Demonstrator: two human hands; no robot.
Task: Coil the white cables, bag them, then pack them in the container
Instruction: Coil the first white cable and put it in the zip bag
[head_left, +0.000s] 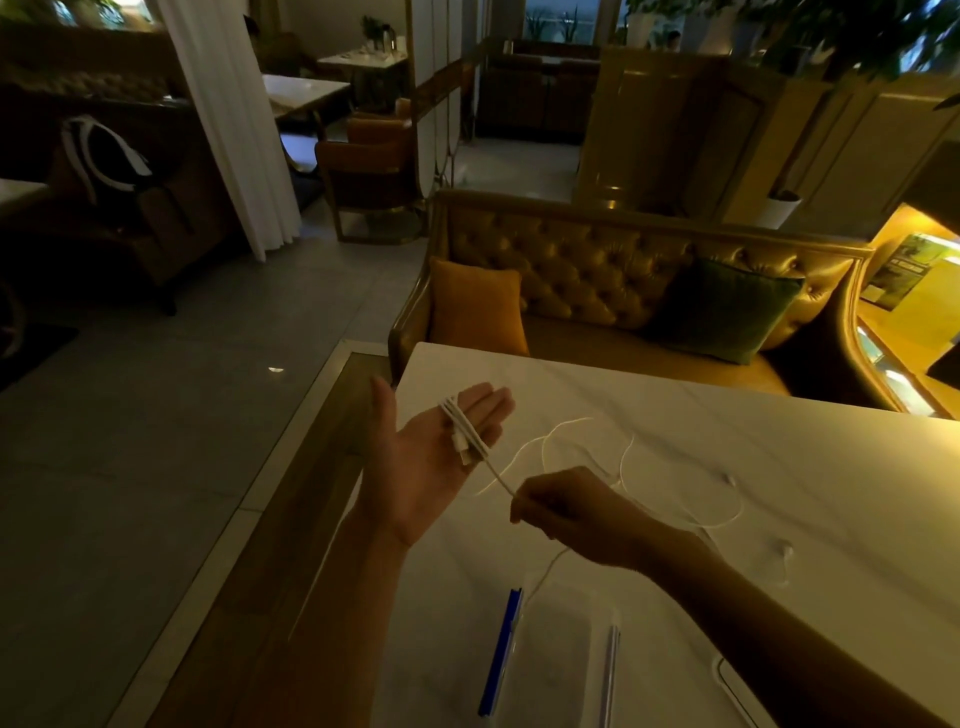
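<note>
My left hand (431, 447) is held palm up over the table's left edge, fingers straight. A white cable (465, 434) is wound a few turns around its fingers, with the plug end lying across them. The cable runs down to my right hand (566, 509), which pinches the strand just right of the left palm. Beyond, the loose rest of the cable (691, 478) lies in wide loops on the white table (779, 441), ending in earbuds (783, 548). A clear bag with a blue strip (504, 649) lies flat near the front edge.
A second clear flat item with a pale edge (613, 670) lies beside the bag. A white rim (732, 691) shows under my right forearm. A tufted gold sofa (597, 270) with cushions stands behind the table. Floor lies to the left.
</note>
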